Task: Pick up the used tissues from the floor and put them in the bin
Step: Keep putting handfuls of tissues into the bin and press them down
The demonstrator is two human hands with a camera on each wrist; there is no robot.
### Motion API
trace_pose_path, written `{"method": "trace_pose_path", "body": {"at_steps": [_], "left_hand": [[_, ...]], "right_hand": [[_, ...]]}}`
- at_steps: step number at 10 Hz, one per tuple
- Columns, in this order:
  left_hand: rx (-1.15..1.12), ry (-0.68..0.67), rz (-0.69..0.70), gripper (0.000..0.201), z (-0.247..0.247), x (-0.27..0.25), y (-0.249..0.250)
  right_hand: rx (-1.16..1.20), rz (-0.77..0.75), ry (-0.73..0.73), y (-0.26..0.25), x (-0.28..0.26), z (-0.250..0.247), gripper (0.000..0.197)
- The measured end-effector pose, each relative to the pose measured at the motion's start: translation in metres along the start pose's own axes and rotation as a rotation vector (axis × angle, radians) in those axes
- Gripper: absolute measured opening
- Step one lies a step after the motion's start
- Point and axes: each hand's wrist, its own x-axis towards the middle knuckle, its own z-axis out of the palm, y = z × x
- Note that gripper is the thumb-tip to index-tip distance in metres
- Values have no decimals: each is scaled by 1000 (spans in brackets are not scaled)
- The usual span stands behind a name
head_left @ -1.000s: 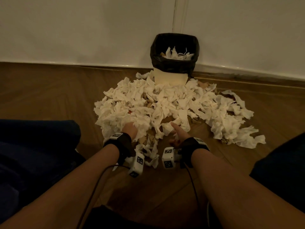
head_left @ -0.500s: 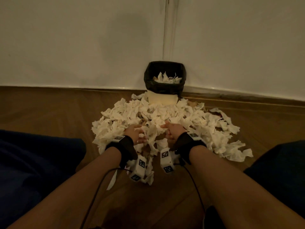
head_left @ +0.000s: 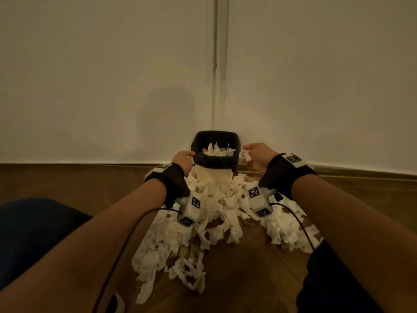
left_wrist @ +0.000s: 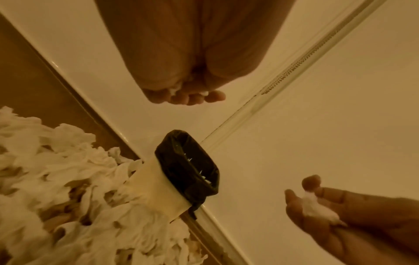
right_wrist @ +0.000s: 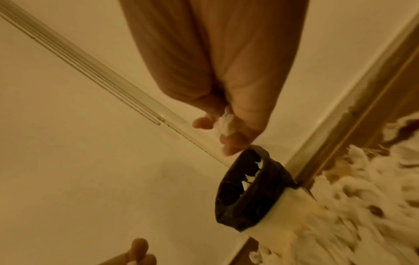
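**Both hands at the bin, each holding tissue**

Your left hand (head_left: 183,159) is reaching up to the left side of the bin (head_left: 215,175), its fingers (left_wrist: 181,97) curling tightly around a small wad of tissue (left_wrist: 176,88) that shows only as white bits between them. The hand is hovering at the rim, just beside the black liner (head_left: 214,160).

The bin is standing against the white wall (head_left: 101,75), right below a vertical seam (head_left: 218,64), and it is already holding some crumpled tissues (head_left: 217,151). A big pile of tissues (head_left: 203,222) is spreading over the wooden floor (head_left: 67,181) from the foot of the bin toward you.

Your right hand (head_left: 257,155) is hovering just beside the right side of the rim, gripping a crumpled tissue (right_wrist: 225,123) between the thumb and loosely curling fingers (right_wrist: 233,143). A wrist camera (head_left: 259,201) is hanging under each black wristband (head_left: 282,175), with cables trailing back along your arms.
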Motion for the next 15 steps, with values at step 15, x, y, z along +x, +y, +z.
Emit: {"method": "trace_pose_path", "body": {"at_steps": [15], "left_hand": [[-205,-39,125,37,76,138,-37]], "right_hand": [[-57,-47,73,41,175,37,54]]}}
